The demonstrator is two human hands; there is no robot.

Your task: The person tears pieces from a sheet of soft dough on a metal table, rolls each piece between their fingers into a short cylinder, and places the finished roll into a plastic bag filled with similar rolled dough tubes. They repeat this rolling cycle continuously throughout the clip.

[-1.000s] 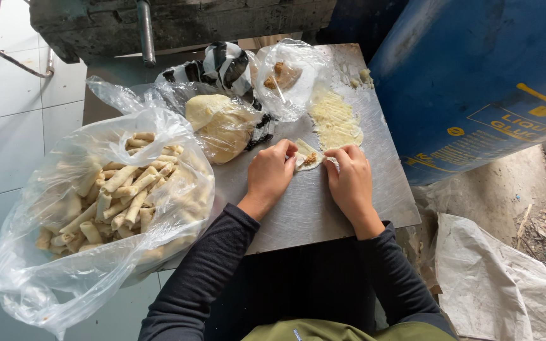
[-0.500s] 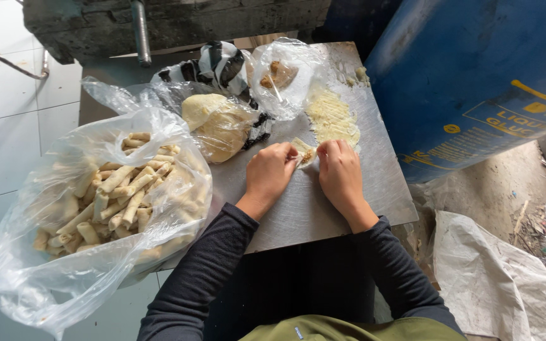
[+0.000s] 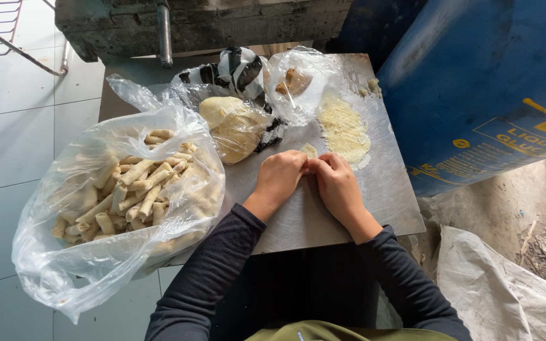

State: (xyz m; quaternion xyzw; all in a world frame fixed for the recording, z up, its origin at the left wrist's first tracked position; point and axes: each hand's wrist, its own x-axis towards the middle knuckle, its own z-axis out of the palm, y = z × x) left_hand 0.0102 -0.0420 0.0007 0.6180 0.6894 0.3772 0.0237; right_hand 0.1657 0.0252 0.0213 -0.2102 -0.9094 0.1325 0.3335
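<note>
Pressing together at frame centre, left hand [image 3: 280,177] and right hand [image 3: 336,183] pinch a small pale wrapper [image 3: 309,150] (mostly hidden) on the metal table [image 3: 323,221], roll-filled bag [image 3: 127,196] at left.

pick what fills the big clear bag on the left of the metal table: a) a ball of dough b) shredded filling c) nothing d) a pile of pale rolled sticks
d: the big clear bag on the left is full of pale rolled sticks, while the dough ball sits in a separate smaller bag.
</note>
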